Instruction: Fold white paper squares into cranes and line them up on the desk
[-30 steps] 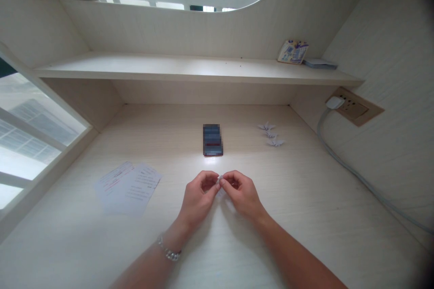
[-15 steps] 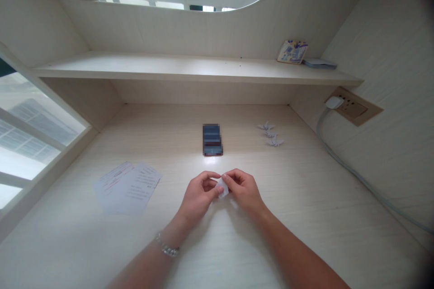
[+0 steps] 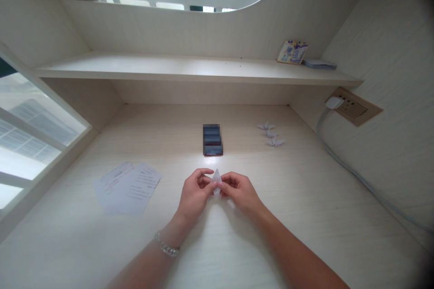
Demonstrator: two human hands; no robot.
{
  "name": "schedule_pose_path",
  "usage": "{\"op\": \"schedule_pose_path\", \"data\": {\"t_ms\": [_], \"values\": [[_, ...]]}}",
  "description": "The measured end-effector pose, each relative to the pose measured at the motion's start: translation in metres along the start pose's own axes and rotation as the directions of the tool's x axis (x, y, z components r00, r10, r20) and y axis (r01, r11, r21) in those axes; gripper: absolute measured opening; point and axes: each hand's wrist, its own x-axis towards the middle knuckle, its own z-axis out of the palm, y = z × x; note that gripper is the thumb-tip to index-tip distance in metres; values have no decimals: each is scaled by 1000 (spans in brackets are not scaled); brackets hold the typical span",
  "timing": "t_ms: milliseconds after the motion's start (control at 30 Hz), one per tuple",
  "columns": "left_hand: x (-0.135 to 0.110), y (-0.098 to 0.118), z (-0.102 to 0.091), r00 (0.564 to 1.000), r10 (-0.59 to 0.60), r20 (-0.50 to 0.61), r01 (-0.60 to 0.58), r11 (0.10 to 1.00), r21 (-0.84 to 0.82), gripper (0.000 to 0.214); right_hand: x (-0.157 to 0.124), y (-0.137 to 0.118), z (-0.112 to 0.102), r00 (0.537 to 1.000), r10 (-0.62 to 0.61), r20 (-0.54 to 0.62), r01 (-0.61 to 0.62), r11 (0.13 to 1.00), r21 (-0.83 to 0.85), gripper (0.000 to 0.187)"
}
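A small piece of folded white paper (image 3: 217,175) is pinched between my two hands above the desk, its pointed tip facing away from me. My left hand (image 3: 198,190) grips its left side with thumb and fingers. On the right side, my right hand (image 3: 240,190) holds it the same way, and the two thumbs nearly meet at its middle. Beyond the hands lies a phone (image 3: 212,140) with a blurred-out screen. Several small white paper cranes would be too many to claim; three folded paper cranes (image 3: 275,142) sit in a column at the back right.
Sheets of paper with writing (image 3: 130,192) lie on the desk at the left. A shelf (image 3: 162,65) runs across the back, bearing a printed packet (image 3: 292,52) and a flat stack (image 3: 319,63). At the right, a cable (image 3: 352,169) hangs from a wall socket (image 3: 356,107).
The folded paper has turned so that its point faces away from me. Both hands have shifted slightly left, and the right fingers have moved from its top to its side.
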Motion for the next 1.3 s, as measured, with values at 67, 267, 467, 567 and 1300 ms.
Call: {"op": "schedule_pose_path", "data": {"t_ms": [67,267,467,567,1300], "values": [[1,-2,0,1000,1,-6,-1,1000,7,34,0,-1,0,999,-14,-34,12,999,-52,24],[0,1,1,995,-32,89,29,999,38,27,-2,-6,-4,1000,-10,-21,7,989,-146,19],[-1,7,-1,998,3,66,-8,997,71,22,-4,-8,-6,999,8,53,0,990,-139,19],[-1,7,0,999,8,38,-9,999,47,19,-4,-4,-2,999,-3,38,7,995,-98,22],[0,4,3,994,-2,-109,-7,996,-84,22,-1,1,7,998,49,50,-48,998,-31,25]]}}
